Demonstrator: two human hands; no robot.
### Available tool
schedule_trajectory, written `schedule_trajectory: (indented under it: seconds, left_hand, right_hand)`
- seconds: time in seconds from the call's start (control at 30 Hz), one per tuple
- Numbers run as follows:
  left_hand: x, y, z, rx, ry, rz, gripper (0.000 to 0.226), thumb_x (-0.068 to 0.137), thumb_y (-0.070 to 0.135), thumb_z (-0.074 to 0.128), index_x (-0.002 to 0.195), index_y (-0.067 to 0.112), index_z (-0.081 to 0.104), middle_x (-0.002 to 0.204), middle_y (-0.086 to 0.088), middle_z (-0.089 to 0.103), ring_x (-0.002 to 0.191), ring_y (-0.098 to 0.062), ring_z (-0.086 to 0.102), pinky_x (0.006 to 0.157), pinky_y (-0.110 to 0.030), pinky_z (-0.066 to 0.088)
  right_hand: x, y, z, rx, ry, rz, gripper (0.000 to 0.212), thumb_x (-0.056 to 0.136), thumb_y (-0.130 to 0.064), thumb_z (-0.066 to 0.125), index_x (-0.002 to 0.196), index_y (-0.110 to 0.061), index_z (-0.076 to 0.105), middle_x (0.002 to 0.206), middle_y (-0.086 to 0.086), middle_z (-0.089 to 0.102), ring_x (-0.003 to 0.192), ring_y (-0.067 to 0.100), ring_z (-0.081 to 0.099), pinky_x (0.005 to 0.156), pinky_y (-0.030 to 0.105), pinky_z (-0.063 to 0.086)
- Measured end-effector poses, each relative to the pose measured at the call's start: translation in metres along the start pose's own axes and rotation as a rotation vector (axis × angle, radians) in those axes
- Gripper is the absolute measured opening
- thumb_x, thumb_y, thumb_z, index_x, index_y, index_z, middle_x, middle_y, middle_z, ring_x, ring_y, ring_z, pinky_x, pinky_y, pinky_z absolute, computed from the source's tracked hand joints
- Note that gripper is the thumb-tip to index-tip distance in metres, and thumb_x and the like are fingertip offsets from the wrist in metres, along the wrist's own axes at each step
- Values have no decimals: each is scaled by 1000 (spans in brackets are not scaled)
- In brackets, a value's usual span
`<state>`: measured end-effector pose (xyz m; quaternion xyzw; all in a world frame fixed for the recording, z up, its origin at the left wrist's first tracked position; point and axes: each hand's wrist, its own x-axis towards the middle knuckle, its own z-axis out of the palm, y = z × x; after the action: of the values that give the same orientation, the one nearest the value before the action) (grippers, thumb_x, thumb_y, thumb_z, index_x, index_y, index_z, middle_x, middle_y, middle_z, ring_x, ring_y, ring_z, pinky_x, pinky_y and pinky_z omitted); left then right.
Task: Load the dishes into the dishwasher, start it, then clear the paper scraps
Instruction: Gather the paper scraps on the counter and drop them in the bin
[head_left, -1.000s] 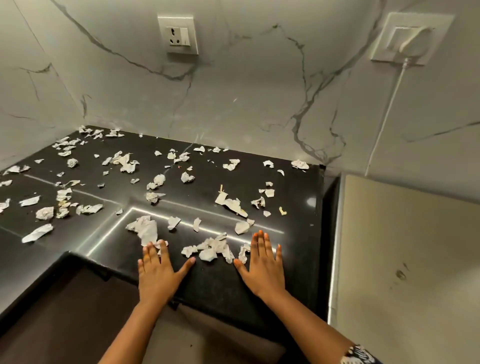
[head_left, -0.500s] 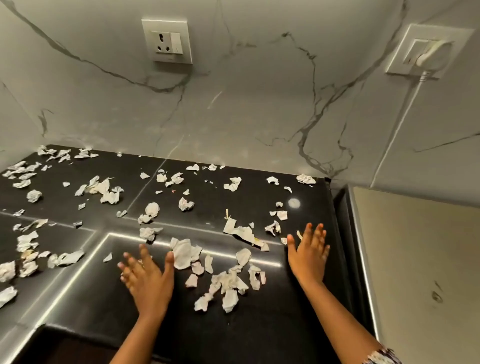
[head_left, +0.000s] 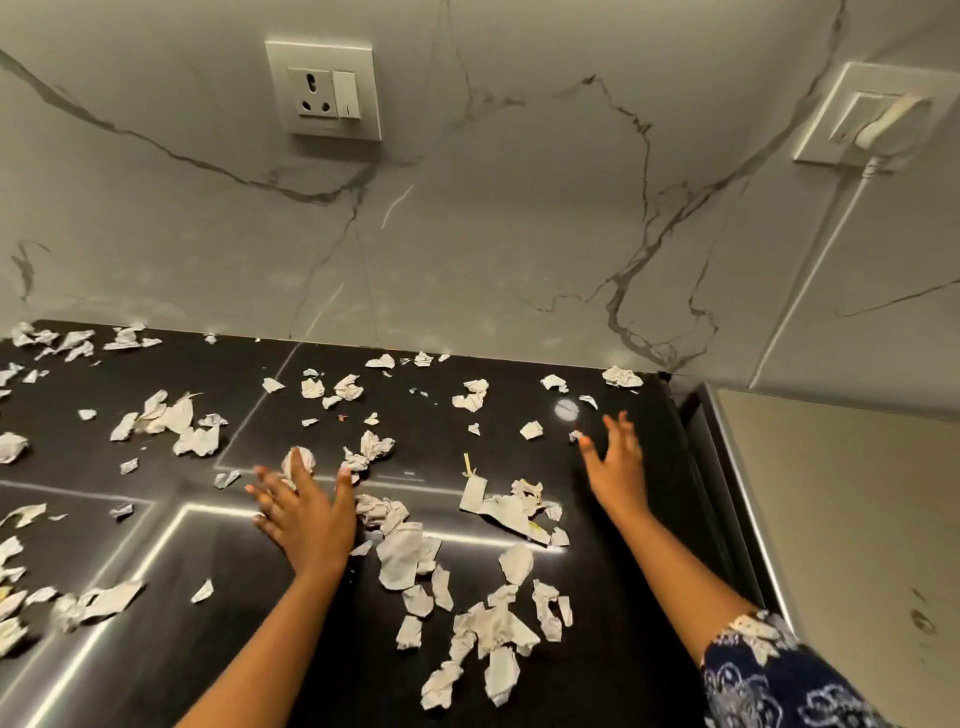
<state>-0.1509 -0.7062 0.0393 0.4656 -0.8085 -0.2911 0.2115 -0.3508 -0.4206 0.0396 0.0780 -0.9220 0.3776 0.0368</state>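
Observation:
Several torn white paper scraps (head_left: 405, 558) lie scattered over the black countertop (head_left: 613, 582), with a loose heap between my arms. My left hand (head_left: 304, 512) is flat on the counter with its fingers spread, touching scraps at its fingertips and thumb. My right hand (head_left: 615, 465) reaches toward the back right of the counter, fingers spread and straight, holding nothing. Small scraps (head_left: 531, 429) lie just left of it. No dishes or dishwasher are in view.
A marble wall (head_left: 493, 234) rises behind the counter with a socket plate (head_left: 324, 88) and a plugged-in white plug (head_left: 878, 122) with its cable. A beige appliance top (head_left: 852, 519) borders the counter on the right. More scraps cover the counter's left side (head_left: 171, 421).
Both hands have moved farther back across the counter, spreading apart. The heap of scraps that was in front of them now lies nearer me, between my forearms.

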Motion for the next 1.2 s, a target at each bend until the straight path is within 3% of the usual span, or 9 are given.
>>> schedule_trajectory:
  seconds: [0.1, 0.37, 0.6, 0.7, 0.77, 0.83, 0.87, 0.97, 1.2]
  left_hand:
    - [32, 14, 11, 76, -41, -69, 72, 95, 56, 35, 152, 18, 12, 158, -20, 0, 146, -34, -6, 116, -50, -1]
    - [52, 13, 36, 306, -207, 329, 91, 79, 80, 4, 150, 27, 23, 159, -1, 12, 147, -18, 2, 117, -44, 4]
    - [48, 12, 34, 258, -321, 523, 89, 78, 82, 6, 148, 32, 29, 156, 9, 14, 145, -10, 6, 118, -42, 7]
    - [43, 12, 27, 145, -457, 719, 82, 80, 83, 11, 146, 37, 27, 154, 15, 10, 146, -7, 5, 119, -42, 4]
    - [43, 11, 27, 55, -329, 647, 76, 84, 76, 15, 147, 34, 26, 157, 11, 9, 146, -9, 2, 117, -44, -3]
    - [47, 13, 27, 8, -164, 404, 76, 87, 69, 20, 148, 24, 29, 158, 1, 13, 147, -17, 4, 115, -47, -2]
    - [49, 15, 29, 48, -129, 309, 75, 89, 67, 21, 148, 21, 29, 159, -5, 15, 147, -22, 5, 115, -51, 1]
    - [50, 17, 37, 333, -180, 274, 79, 90, 71, 14, 151, 22, 20, 160, -8, 11, 147, -27, 3, 116, -54, 4]
    - [51, 19, 38, 464, -247, 323, 101, 72, 84, -4, 152, 24, 5, 160, 1, -4, 147, -19, -6, 115, -51, -2]
  right_hand:
    - [58, 9, -3, -207, -60, 93, 69, 94, -39, 49, 148, -9, 20, 158, 12, 8, 145, 26, 8, 118, 44, 9]
    - [122, -19, 33, -496, -221, 20, 74, 95, -59, 25, 151, -13, 9, 157, 16, -5, 146, 28, -4, 117, 43, -1]
    - [57, -64, 59, -364, -536, -407, 56, 99, -51, 24, 149, -28, 17, 159, -5, 3, 145, 10, 1, 116, 43, -5]
    - [48, -70, 53, 66, -646, -423, 47, 101, -36, 33, 145, -23, 32, 156, -3, 19, 143, 6, 4, 115, 42, -6]
    - [58, -58, 42, 143, -350, -333, 44, 98, -36, 44, 138, -19, 45, 152, 2, 30, 144, 13, 14, 115, 47, 3]
    - [75, -35, 30, -155, -66, -120, 54, 96, -41, 43, 143, -15, 38, 154, 8, 25, 145, 22, 15, 115, 49, 8]
    - [81, -23, 23, -289, -45, 17, 61, 96, -43, 40, 147, -12, 28, 157, 10, 15, 146, 24, 9, 116, 50, 7]
    - [92, -10, 20, -461, -164, 148, 75, 96, -55, 25, 150, -7, 8, 158, 12, 0, 146, 24, -2, 117, 49, 1]
    - [79, -68, 68, -544, -468, -318, 80, 92, -66, 13, 151, -13, 2, 159, 3, -6, 146, 17, -6, 116, 46, -6]
